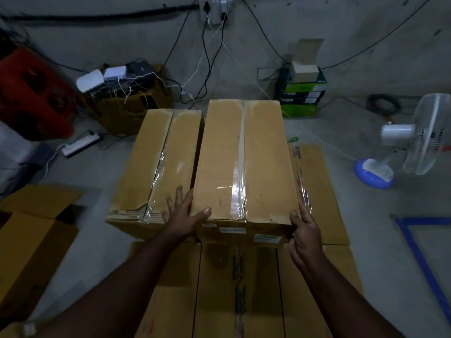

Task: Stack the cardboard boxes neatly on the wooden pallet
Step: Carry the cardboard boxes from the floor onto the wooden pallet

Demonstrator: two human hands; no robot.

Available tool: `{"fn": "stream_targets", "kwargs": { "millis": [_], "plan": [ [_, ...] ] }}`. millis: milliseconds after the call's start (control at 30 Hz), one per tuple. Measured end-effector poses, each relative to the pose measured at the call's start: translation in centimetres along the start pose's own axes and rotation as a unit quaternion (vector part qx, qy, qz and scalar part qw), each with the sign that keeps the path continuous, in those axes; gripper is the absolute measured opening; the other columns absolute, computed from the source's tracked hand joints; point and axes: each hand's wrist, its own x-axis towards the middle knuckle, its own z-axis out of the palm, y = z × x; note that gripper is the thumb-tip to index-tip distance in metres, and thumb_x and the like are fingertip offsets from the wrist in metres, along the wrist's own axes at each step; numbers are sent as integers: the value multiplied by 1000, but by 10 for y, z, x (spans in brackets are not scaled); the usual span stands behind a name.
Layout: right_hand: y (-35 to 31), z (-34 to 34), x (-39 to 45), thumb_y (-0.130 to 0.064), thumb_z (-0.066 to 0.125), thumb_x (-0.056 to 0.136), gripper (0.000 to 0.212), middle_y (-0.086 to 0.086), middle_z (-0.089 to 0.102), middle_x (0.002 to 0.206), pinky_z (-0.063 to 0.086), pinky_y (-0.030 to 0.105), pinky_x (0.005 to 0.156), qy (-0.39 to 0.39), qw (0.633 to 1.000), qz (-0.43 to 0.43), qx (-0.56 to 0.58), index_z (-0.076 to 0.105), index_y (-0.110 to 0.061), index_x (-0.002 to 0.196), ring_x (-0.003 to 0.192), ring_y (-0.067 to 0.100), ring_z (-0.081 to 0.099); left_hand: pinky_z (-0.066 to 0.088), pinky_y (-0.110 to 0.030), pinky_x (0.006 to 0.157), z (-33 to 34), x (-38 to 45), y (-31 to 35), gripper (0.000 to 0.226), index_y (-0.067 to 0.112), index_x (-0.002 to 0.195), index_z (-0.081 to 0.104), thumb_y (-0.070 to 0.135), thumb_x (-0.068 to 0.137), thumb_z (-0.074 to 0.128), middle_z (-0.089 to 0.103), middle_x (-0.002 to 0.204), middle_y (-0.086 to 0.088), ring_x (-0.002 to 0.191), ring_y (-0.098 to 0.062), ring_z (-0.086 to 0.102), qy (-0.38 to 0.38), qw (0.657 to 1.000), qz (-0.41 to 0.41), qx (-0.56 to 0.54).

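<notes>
Two taped cardboard boxes sit side by side on a lower layer of flat boxes [317, 191]. The right box [266, 167] is the taller one and the left box [146, 162] lies close against it. My left hand [181, 215] presses straight fingers against the right box's near left side, in the gap between the boxes, with its thumb on the top edge. My right hand [303, 232] presses the near right corner, thumb on top and fingers along the side. Another lower box [219, 289] lies under my forearms. No wooden pallet is visible; the boxes hide whatever is below.
An open empty carton [29, 228] lies on the floor at left. A standing fan [419, 135] is at right, with blue floor tape [419, 252] near it. At the back wall stand a box of electronics and cables [127, 103], a power strip [80, 143], green boxes [302, 96] and a red object [31, 93].
</notes>
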Motion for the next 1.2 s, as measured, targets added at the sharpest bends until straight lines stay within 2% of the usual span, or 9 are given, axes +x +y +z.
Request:
{"fn": "stream_targets", "kwargs": {
  "millis": [200, 333, 400, 467, 600, 700, 833, 1000, 1200],
  "plan": [
    [10, 12, 25, 1, 48, 105, 48, 7, 65, 138, 47, 44, 111, -9, 1000, 3, -9, 49, -11, 151, 125, 26, 63, -16, -61, 119, 8, 15, -20, 95, 33, 162, 13, 63, 87, 64, -20, 169, 5, 153, -31, -24, -4, 998, -34, 43],
    [22, 9, 32, 2, 45, 106, 48, -3, 68, 125, 53, 33, 100, 0, 999, 1, -36, 47, -9, 152, 104, 10, 67, -14, -65, 117, 20, 23, -27, 94, 32, 162, 11, 65, 89, 61, -18, 170, -1, 153, -38, -23, -18, 994, -43, 100],
    [37, 0, 33, 1, 44, 106, 49, -4, 67, 127, 49, 42, 107, -5, 998, 1, -68, 47, -15, 153, 112, 15, 66, -9, -66, 118, 26, 25, -27, 92, 26, 162, 15, 62, 90, 61, -20, 169, -3, 153, -39, -22, -22, 984, -44, 170],
    [50, -9, 32, -6, 50, 106, 53, 0, 59, 147, 42, 51, 116, -24, 993, -13, -119, 45, -30, 153, 130, 22, 60, -6, -66, 119, 29, 24, -28, 98, 23, 162, 14, 63, 88, 63, -24, 168, -3, 152, -39, -22, -30, 975, -40, 217],
    [43, -6, 28, -21, 75, 93, 81, -7, 40, 159, 43, 44, 116, -70, 965, -66, -244, 32, -32, 161, 142, 16, 43, -5, -63, 119, 30, 18, -30, 122, 24, 162, -1, 72, 75, 71, -29, 166, -4, 152, -39, -24, -47, 963, -37, 263],
    [37, -1, 28, -22, 85, 84, 93, -13, 34, 160, 38, 39, 118, -113, 943, -88, -301, 33, -32, 160, 145, 11, 36, 0, -63, 122, 32, 19, -30, 113, 23, 163, 1, 59, 82, 72, -23, 168, -2, 154, -38, -18, -8, 961, -42, 272],
    [44, -5, 35, -31, 86, 82, 94, -12, 23, 169, 32, 37, 120, -136, 903, -118, -390, 33, -37, 159, 151, 7, 26, 7, -64, 123, 39, 17, -33, 100, 28, 163, -2, 43, 92, 68, -10, 171, -3, 156, -38, -7, 34, 963, -18, 267],
    [49, -4, 39, -31, 79, 89, 89, -3, 15, 172, 35, 33, 117, -153, 880, -135, -429, 27, -35, 161, 154, 14, 23, 11, -62, 123, 41, 17, -37, 87, 21, 163, 7, 47, 98, 58, -8, 171, -3, 156, -39, -2, 31, 947, -18, 318],
    [43, -5, 44, -47, 70, 93, 89, 1, 4, 174, 32, 45, 122, -150, 815, -133, -544, 17, -35, 163, 157, 26, 19, 6, -63, 122, 45, 19, -42, 107, 21, 163, 2, 47, 87, 73, -15, 170, -4, 155, -41, -9, 11, 949, -12, 314]
  ]
}}
